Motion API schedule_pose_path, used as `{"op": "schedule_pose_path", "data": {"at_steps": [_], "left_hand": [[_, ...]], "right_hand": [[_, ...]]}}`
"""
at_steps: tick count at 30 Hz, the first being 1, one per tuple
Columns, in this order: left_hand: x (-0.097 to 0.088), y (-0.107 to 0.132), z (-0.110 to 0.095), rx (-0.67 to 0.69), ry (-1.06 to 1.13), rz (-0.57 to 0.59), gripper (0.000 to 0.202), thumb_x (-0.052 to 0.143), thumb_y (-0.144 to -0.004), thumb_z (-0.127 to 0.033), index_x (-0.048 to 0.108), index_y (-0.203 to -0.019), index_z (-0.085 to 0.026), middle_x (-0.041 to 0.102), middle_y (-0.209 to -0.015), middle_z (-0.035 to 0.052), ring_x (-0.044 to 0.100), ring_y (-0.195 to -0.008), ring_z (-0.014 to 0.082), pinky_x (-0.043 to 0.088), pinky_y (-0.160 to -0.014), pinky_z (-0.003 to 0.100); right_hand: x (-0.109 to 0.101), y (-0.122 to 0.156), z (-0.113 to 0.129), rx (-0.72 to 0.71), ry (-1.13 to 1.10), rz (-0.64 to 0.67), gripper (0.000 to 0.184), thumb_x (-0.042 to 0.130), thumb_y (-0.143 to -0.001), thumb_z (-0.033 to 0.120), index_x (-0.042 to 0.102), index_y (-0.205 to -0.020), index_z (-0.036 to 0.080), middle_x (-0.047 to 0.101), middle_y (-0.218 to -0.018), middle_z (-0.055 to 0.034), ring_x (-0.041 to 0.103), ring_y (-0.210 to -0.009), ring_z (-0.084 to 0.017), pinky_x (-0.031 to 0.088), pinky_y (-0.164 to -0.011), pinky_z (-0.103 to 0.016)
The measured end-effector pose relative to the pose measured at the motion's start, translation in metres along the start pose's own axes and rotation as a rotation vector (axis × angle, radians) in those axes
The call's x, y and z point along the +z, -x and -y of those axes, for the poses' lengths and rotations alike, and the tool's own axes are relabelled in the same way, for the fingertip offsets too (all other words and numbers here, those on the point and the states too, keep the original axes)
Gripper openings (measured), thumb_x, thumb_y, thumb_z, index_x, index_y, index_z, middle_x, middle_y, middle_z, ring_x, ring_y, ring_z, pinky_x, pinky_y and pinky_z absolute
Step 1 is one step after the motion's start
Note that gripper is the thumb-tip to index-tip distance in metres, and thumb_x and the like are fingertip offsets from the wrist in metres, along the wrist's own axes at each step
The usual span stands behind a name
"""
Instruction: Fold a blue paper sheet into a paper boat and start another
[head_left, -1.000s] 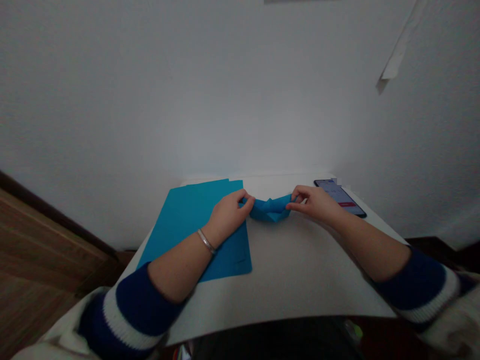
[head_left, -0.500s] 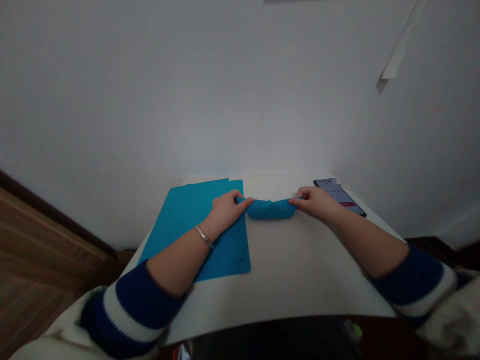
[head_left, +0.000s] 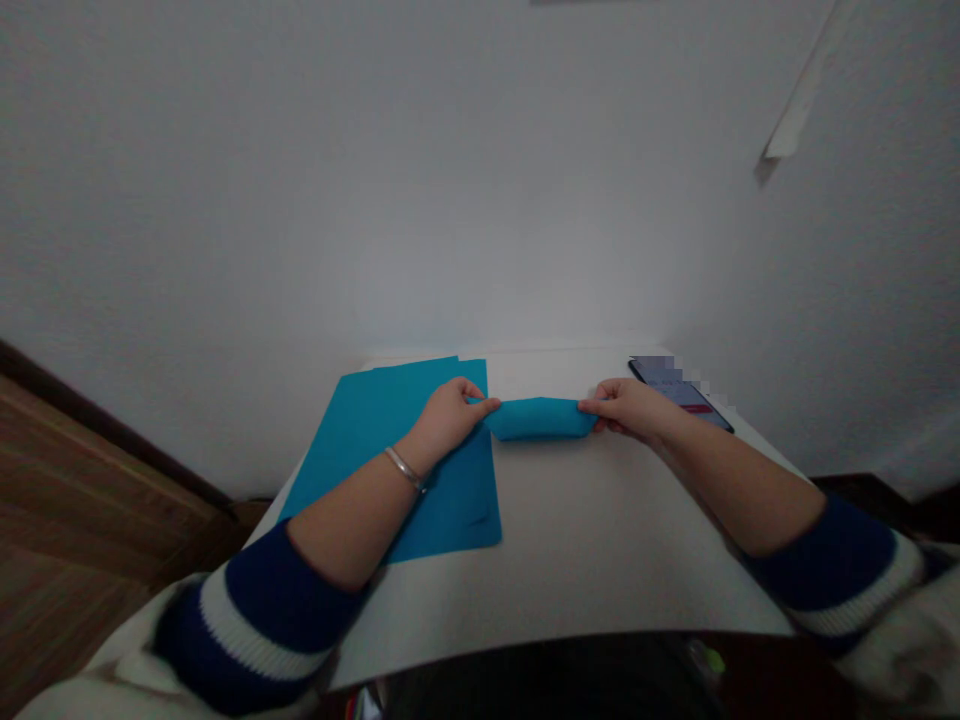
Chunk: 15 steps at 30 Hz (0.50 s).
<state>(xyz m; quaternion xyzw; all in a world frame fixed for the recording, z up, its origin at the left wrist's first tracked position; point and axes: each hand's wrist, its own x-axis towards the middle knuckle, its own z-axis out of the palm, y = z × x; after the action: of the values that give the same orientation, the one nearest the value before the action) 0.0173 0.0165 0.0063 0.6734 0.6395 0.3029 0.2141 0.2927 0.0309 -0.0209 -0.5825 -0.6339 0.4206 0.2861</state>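
Observation:
A folded blue paper piece [head_left: 538, 418] lies stretched out on the white table [head_left: 570, 540], shaped like a flat long band. My left hand [head_left: 448, 413] pinches its left end, and a silver bracelet sits on that wrist. My right hand [head_left: 628, 408] pinches its right end. Both hands rest low on the table, fingers closed on the paper tips.
A stack of blue paper sheets [head_left: 390, 450] lies on the table's left part, under my left forearm. A phone [head_left: 679, 390] with a lit screen sits at the far right corner. A white wall stands just behind the table. Wooden floor shows at the left.
My hands have drawn apart, pulling the paper piece's ends outward. The piece has gone from a sagging boat-like shape to a longer, flatter band.

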Motion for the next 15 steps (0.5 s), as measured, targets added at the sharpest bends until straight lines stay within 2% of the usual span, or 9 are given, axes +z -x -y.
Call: {"op": "schedule_pose_path", "data": {"at_steps": [3,7,11,15], "left_hand": [[0.001,-0.002,0.004,-0.001,-0.046,0.049,0.023,0.068,-0.072,-0.039,0.056,-0.07,-0.018,0.057,-0.067,0.0008,0.054,-0.064,0.0182,0.036,-0.057,0.028],[0.003,-0.002,0.008,0.047,-0.094,0.061,0.021,0.066,-0.075,-0.039,0.062,-0.077,-0.019,0.062,-0.073,0.0023,0.057,-0.069,0.0197,0.038,-0.06,0.028],[0.006,0.001,0.007,0.135,-0.078,0.0,0.019,0.06,-0.081,-0.039,0.063,-0.089,-0.021,0.061,-0.073,0.0004,0.056,-0.069,0.0183,0.04,-0.064,0.029],[0.008,0.004,0.001,0.251,0.131,-0.063,0.031,0.059,-0.082,-0.035,0.054,-0.108,-0.02,0.059,-0.082,0.0009,0.057,-0.076,0.0165,0.045,-0.07,0.029]], "right_hand": [[-0.002,0.001,0.0,0.011,0.092,0.045,0.036,0.07,-0.068,0.051,0.055,-0.059,0.02,0.061,-0.048,-0.0015,0.039,-0.035,-0.007,0.023,-0.035,-0.022],[-0.005,0.005,0.005,-0.043,0.229,0.09,0.037,0.069,-0.07,0.052,0.056,-0.055,0.02,0.063,-0.05,-0.0032,0.047,-0.038,-0.01,0.031,-0.037,-0.024],[-0.001,0.009,0.013,-0.149,0.301,-0.017,0.029,0.066,-0.074,0.046,0.059,-0.062,0.02,0.06,-0.05,-0.0003,0.047,-0.041,-0.011,0.03,-0.039,-0.024],[0.004,0.012,0.019,-0.322,0.274,-0.18,0.019,0.069,-0.072,0.038,0.063,-0.075,0.02,0.063,-0.063,-0.0004,0.055,-0.055,-0.014,0.038,-0.048,-0.025]]}}
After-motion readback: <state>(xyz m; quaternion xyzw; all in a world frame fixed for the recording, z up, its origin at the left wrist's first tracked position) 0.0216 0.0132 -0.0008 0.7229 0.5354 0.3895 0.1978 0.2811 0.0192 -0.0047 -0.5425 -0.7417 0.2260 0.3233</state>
